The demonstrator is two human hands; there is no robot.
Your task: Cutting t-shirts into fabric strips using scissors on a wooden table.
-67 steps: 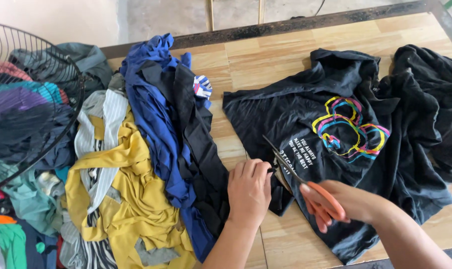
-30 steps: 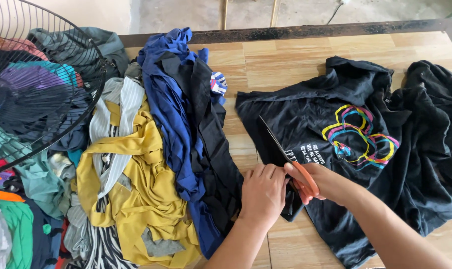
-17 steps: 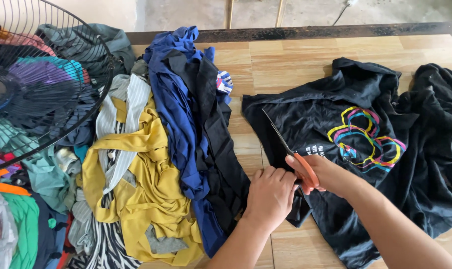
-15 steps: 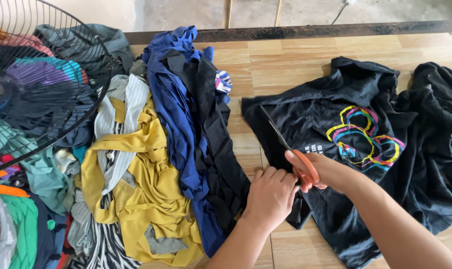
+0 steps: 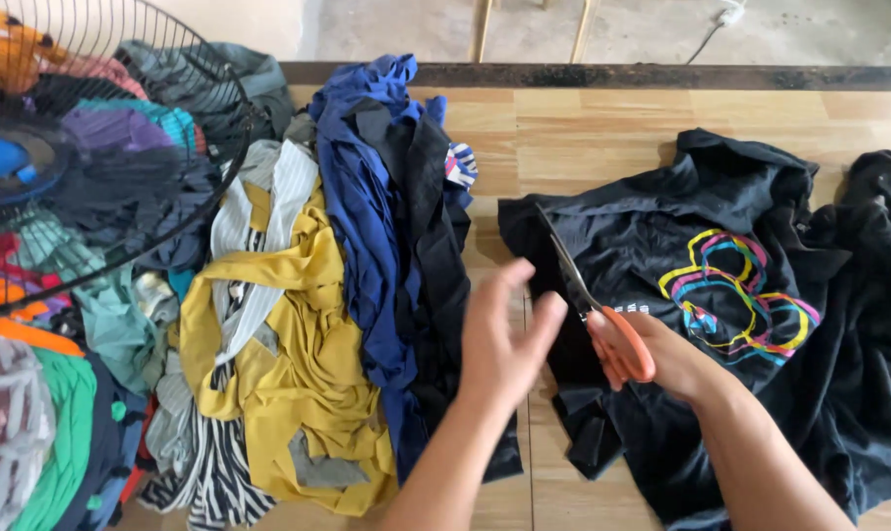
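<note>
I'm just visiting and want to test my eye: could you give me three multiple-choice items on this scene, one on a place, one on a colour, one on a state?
1. Where does the heap of mixed clothes lie?
A. left of the black T-shirt
B. right of the black T-shirt
C. on top of the black T-shirt

2. What colour are the handles of the scissors?
A. green
B. orange
C. white

3. What is the left hand doing?
A. gripping the scissors
B. tucked under the blue garment
C. open, raised, holding nothing

Answers:
1 A: the heap of mixed clothes sits on the wooden table left of the black T-shirt.
2 B: the scissors in the right hand have orange handles.
3 C: the left hand has spread fingers and nothing in it.
</note>
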